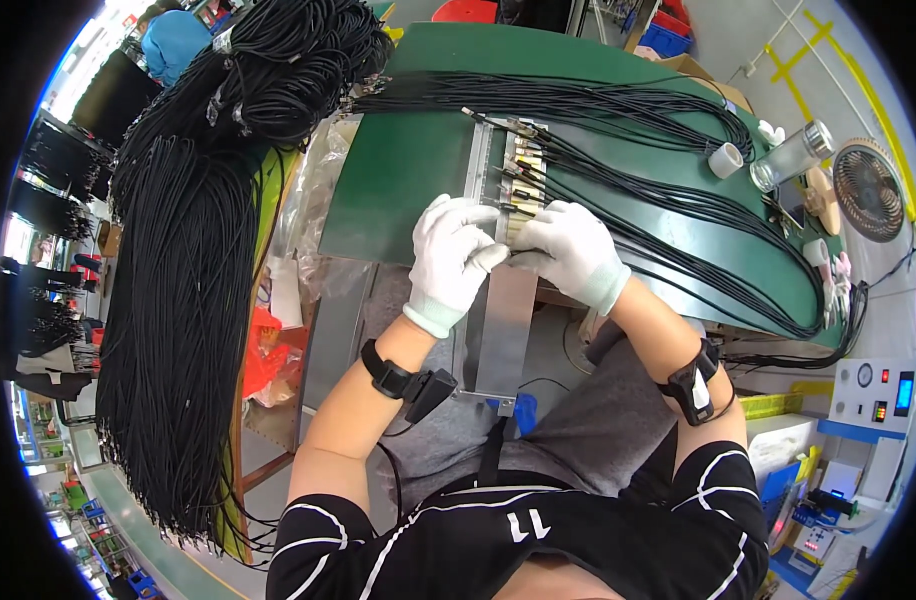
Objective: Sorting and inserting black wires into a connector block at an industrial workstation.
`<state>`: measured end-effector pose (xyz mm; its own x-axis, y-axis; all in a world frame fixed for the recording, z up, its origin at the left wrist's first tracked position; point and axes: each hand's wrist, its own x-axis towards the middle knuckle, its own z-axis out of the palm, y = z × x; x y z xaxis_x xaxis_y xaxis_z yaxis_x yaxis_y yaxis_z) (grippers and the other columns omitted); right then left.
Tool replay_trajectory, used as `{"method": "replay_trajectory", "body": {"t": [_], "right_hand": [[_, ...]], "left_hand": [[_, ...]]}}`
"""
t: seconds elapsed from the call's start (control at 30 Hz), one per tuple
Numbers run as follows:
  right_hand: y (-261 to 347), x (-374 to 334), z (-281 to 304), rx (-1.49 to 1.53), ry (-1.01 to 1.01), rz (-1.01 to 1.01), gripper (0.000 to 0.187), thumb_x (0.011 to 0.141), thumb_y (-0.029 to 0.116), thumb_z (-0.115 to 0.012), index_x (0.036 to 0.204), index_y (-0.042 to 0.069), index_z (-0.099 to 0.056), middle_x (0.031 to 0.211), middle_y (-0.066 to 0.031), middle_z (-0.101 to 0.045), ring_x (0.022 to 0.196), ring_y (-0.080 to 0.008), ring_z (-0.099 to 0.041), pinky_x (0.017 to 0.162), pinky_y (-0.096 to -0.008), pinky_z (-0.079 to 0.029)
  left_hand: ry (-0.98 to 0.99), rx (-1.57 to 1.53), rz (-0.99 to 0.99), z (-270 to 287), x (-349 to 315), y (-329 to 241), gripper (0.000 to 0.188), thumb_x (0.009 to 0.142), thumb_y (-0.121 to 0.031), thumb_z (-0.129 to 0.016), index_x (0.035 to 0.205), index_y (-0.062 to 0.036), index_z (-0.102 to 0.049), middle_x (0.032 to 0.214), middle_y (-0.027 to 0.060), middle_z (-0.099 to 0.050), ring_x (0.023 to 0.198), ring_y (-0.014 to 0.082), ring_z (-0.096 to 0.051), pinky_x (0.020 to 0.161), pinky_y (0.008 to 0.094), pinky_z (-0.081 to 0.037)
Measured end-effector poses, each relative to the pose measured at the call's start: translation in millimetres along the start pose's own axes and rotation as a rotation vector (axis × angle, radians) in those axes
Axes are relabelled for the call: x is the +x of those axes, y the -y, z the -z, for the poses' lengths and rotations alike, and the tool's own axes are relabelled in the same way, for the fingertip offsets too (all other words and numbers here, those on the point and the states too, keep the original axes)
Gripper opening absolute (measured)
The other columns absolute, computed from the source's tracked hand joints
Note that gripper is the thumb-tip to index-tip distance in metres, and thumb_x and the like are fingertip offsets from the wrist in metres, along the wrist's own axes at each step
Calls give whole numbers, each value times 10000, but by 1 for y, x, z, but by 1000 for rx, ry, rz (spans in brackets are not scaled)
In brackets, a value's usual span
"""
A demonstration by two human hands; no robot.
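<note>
White gloves cover both hands, which meet at the near end of a long metal fixture (475,165) on the green table. My left hand (448,258) has its thumb and fingers pinched together beside the fixture's near end. Opposite it, my right hand (570,250) is closed, its fingertips almost touching the left ones. Whatever sits between the fingertips is too small and covered to make out. Just beyond the fingers, several black cables (618,178) have their ends laid side by side in a row of pale holders (526,165) along the fixture.
A large heap of black cables (183,330) hangs at the left. Another cable bundle (578,100) crosses the far part of the green table (373,190). At the right stand a white cup (725,160), a glass jar (793,155) and a fan (868,190).
</note>
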<state>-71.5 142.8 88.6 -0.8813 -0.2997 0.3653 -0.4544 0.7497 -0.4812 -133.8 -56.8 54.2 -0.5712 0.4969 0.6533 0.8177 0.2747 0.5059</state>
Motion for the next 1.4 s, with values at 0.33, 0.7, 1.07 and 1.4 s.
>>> {"method": "replay_trajectory", "body": {"t": [0.33,0.7,1.07,1.4], "right_hand": [[-3,0,-4,52,-20,-5,125,789,199,-750,844,101,-695,772,-77,-662,759,-312,-606,723,-416,-484],[-18,-10,12,-187,39,-141,136,827,263,-687,831,129,-711,752,-95,-684,778,-326,-643,706,-446,-507],[-22,-12,13,-269,124,-189,155,850,285,-649,834,148,-719,757,-102,-691,776,-332,-658,724,-467,-519],[-26,-13,2,-297,102,-111,135,845,270,-669,861,139,-694,760,-95,-674,782,-320,-640,723,-442,-491]], "left_hand": [[-46,-93,76,-1,-5,12,275,826,-279,-742,710,-58,-628,1082,71,-693,1106,315,-582,1016,451,-424],[-131,-19,277,1,-6,27,179,883,-227,-684,882,-49,-704,962,123,-724,990,335,-644,982,444,-445],[-63,51,274,-2,-9,30,185,916,-257,-631,933,-99,-726,989,108,-720,1007,327,-635,1054,476,-396],[138,224,25,-10,-5,-2,295,801,-424,-719,1033,-251,-775,1381,190,-541,1289,411,-446,1135,504,-304]]}}
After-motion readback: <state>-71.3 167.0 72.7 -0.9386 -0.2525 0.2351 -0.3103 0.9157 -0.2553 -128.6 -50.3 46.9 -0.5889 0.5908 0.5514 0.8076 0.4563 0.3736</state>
